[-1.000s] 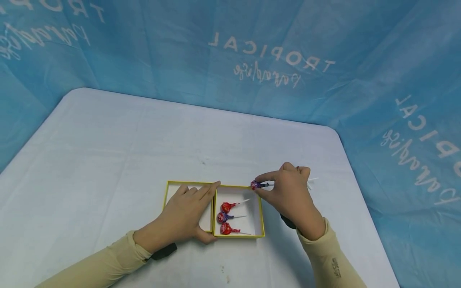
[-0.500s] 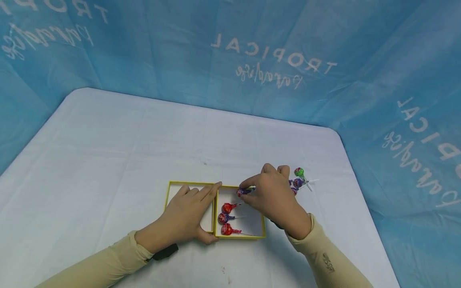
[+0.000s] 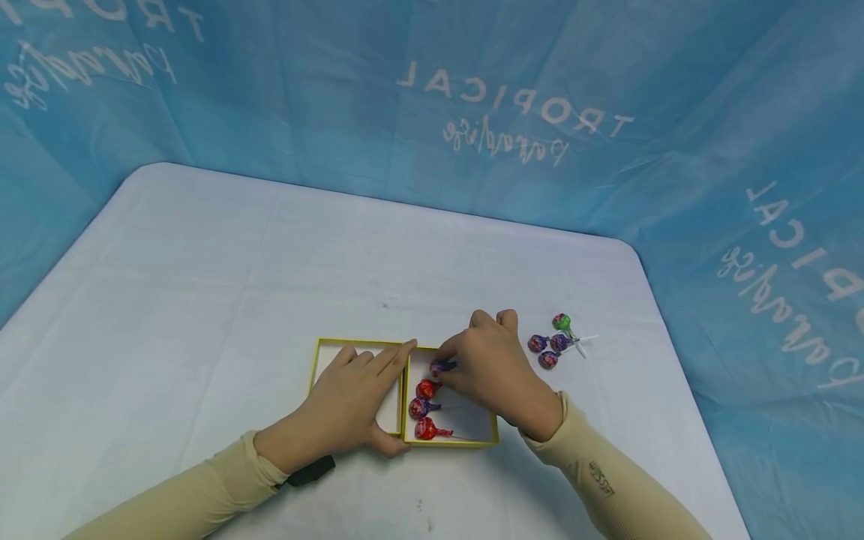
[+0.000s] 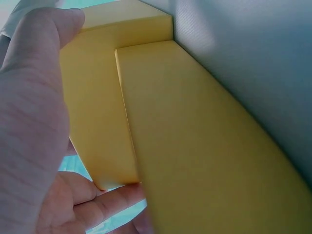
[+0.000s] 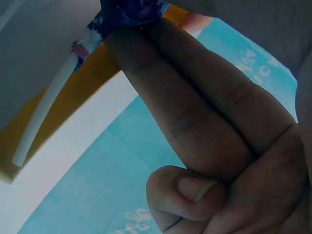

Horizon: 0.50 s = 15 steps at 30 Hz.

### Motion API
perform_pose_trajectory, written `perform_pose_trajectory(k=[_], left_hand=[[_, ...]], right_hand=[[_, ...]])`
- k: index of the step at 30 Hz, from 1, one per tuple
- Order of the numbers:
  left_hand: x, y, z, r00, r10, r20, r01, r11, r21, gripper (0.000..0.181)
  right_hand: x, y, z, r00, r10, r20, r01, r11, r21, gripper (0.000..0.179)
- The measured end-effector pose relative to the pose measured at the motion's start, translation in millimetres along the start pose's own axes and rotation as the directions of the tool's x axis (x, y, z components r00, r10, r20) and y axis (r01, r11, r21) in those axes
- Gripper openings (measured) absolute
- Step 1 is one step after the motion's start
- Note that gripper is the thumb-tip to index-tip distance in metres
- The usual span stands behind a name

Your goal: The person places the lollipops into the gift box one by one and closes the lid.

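A purple-wrapped lollipop [image 3: 440, 368] is pinched between the thumb and fingers of my right hand [image 3: 489, 367], inside the far left part of the yellow-rimmed box [image 3: 497, 431]. In the right wrist view the lollipop's white stick [image 5: 44, 114] points out freely. Two red lollipops and a purple lollipop [image 3: 420, 408] lie in a column along that box's left wall, heads to the left. My left hand [image 3: 344, 397] spans the seam between this box and the yellow-edged box part [image 3: 315, 367] at its left, thumb on the near side, fingers at the far side, gripping both.
Right of the box, a small cluster of lollipops lies on the white table [image 3: 270, 262]: a green lollipop [image 3: 561, 322] and several purple ones [image 3: 549, 359], sticks crossing. A blue printed curtain [image 3: 337, 97] hangs behind the table and along its sides.
My right hand has carried the purple lollipop left, from over the box's far right corner to inside it above the top red lollipop. The left hand stays in place.
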State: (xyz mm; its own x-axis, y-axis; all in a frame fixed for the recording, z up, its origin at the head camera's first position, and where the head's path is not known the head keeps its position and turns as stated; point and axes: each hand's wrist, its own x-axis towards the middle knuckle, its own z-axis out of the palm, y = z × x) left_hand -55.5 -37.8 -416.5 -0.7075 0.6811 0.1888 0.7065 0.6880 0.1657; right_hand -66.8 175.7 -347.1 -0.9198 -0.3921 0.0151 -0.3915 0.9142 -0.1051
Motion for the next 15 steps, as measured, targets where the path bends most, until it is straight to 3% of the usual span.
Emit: perform_pose_trajectory(k=[15], left_hand=[[-0.3,-0.6,0.7,1.0,0.005,-0.015,-0.005,1.0,0.008,0.13]], right_hand=[[4.8,-10.4,11.5,0.999,-0.045,0.031,0.047,0.996,-0.074,0.019]])
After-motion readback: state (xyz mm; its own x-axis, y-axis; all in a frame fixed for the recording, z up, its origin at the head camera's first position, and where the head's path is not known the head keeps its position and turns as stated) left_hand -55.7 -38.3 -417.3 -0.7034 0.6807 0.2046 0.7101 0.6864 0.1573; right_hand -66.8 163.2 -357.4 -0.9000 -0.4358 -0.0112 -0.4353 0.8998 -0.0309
